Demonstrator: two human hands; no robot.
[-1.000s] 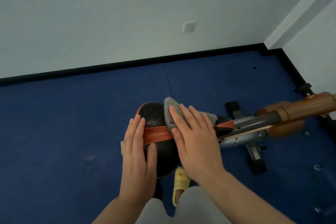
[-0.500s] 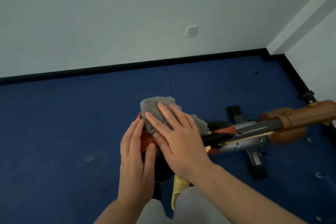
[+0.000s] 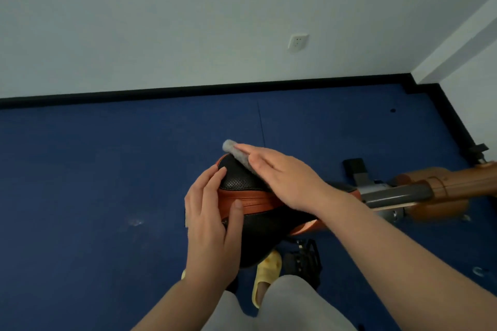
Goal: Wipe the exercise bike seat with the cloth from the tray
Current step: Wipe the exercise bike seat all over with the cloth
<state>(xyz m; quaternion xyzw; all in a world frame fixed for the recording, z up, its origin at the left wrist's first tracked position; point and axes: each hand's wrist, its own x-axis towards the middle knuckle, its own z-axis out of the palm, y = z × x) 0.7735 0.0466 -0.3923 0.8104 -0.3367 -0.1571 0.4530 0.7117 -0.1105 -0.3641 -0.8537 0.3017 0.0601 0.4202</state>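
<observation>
Head view: exercise bike seat (image 3: 243, 183), black perforated with an orange band across the middle, located centre frame above blue floor mat (image 3: 94, 183). Left hand (image 3: 212, 220) laid against left side of seat, fingers together and extended along seat edge, thumb resting on orange band; flat, not clenched. Right hand (image 3: 282, 177) laid palm down across far upper part of seat, fingers extended and close together, pressing grey cloth (image 3: 236, 154) flat against seat surface; cloth pinned under fingers, not pinched. Cloth visible only as a narrow grey strip protruding beyond fingertips at far edge of seat; remainder hidden under hand. Right forearm crossing over nose of seat from lower right. Grey seat rail (image 3: 398, 195) extending right from seat into brown, wood-toned frame housing (image 3: 451, 188), slightly blurred. Black pedal (image 3: 304, 258) below seat, beside yellow slipper (image 3: 267, 274) on floor. Light grey trouser legs (image 3: 282, 309) at lower edge of frame. Black foot of bike base (image 3: 355, 165) on mat behind rail. Black skirting (image 3: 161, 94) along junction of floor and pale wall; white wall socket (image 3: 298, 42) on wall above. Tray not identifiable in this view.
</observation>
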